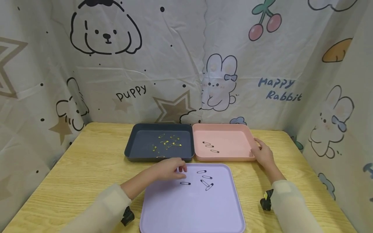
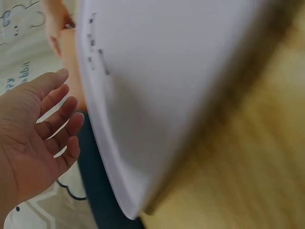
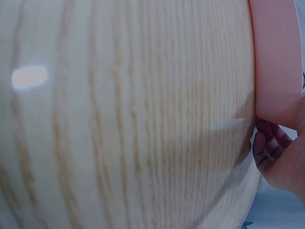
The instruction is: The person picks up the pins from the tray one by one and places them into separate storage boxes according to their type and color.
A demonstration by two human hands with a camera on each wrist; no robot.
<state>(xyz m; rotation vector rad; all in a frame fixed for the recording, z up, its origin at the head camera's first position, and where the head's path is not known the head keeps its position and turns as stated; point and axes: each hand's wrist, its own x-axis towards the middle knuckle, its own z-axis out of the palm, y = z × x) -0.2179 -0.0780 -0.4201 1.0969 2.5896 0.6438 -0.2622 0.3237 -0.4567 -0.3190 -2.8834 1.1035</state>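
My left hand (image 1: 170,169) is over the upper left of the purple tray (image 1: 189,210), its fingers loosely bent and nothing between them. In the left wrist view, the same hand (image 2: 35,129) has its thumb and fingers apart. Several dark-headed safety pins (image 1: 207,177) lie on the purple tray; the nearest one (image 1: 185,183) is just below my left fingertips. At the right end of the pink tray (image 1: 233,142), my right hand (image 1: 263,154) grips the wall, thumb over the rim and fingers outside. Three safety pins (image 1: 209,146) lie in the pink tray's left part.
Left of the pink tray and touching it stands a dark blue tray (image 1: 140,142) with several gold safety pins (image 1: 172,144). All trays are on a wooden table (image 1: 87,168). A printed curtain (image 1: 175,64) hangs behind and along both sides.
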